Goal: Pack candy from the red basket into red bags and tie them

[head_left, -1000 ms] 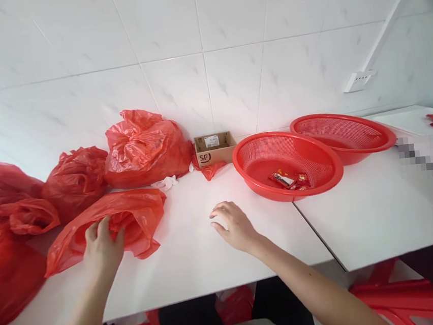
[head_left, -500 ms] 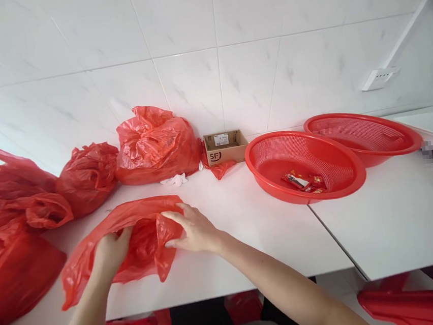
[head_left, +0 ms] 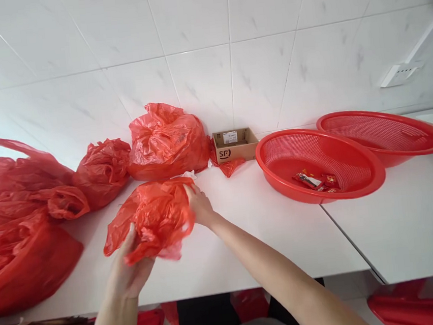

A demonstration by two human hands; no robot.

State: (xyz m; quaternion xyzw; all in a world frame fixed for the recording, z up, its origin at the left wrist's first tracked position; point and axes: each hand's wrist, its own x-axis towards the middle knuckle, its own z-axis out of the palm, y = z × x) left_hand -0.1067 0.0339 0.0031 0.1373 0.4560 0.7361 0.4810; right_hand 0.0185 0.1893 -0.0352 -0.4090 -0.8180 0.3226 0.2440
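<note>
A crumpled red plastic bag [head_left: 155, 217] is lifted just above the white table [head_left: 254, 235], held between both my hands. My left hand [head_left: 129, 270] grips its near lower edge with the fingers closed under the plastic. My right hand [head_left: 199, 205] clutches the bag's far right edge, fingers curled into the film. Behind it lies a small scrap of white material [head_left: 190, 174].
Several filled red bags [head_left: 166, 139] sit along the tiled wall and at the left [head_left: 22, 258]. A small cardboard box [head_left: 235, 145] stands by the wall. Two red mesh baskets [head_left: 356, 182] [head_left: 384, 133] lie at right; the nearer holds a few red packets [head_left: 313, 179].
Both hands closed on the flat red bag and raised it, bunching it up. My right hand moved left from the bare table onto the bag.
</note>
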